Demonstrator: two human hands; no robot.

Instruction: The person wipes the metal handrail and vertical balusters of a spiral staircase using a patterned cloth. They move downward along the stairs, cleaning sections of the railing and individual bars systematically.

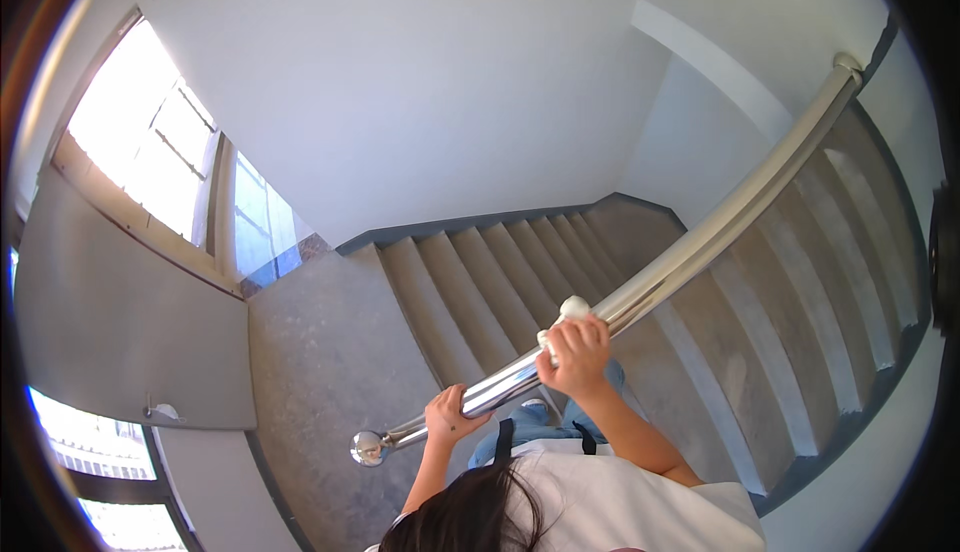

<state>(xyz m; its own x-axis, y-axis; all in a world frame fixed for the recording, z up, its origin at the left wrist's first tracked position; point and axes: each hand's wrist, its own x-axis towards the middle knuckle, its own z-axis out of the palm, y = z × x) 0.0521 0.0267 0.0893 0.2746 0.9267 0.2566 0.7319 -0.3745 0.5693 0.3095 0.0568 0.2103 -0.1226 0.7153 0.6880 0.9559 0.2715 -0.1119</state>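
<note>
A polished metal handrail (667, 274) slants from the lower middle up to the right and bears a shiny ball cap (369, 448) at its lower end. My left hand (450, 417) is wrapped around the rail not far from that cap. Farther up, my right hand (576, 353) presses a bunched white cloth (574, 307) onto the rail. Part of the cloth is hidden under the fingers. Between my two hands, a stretch of bare rail reflects light.
Concrete steps (465, 282) descend beyond the rail to a lower landing (637, 225). Other steps (757, 304) rise on the right. At left, a grey door (135, 312) with a handle stands beside a bright doorway (142, 139). A grey landing floor (322, 357) lies beside the rail's end.
</note>
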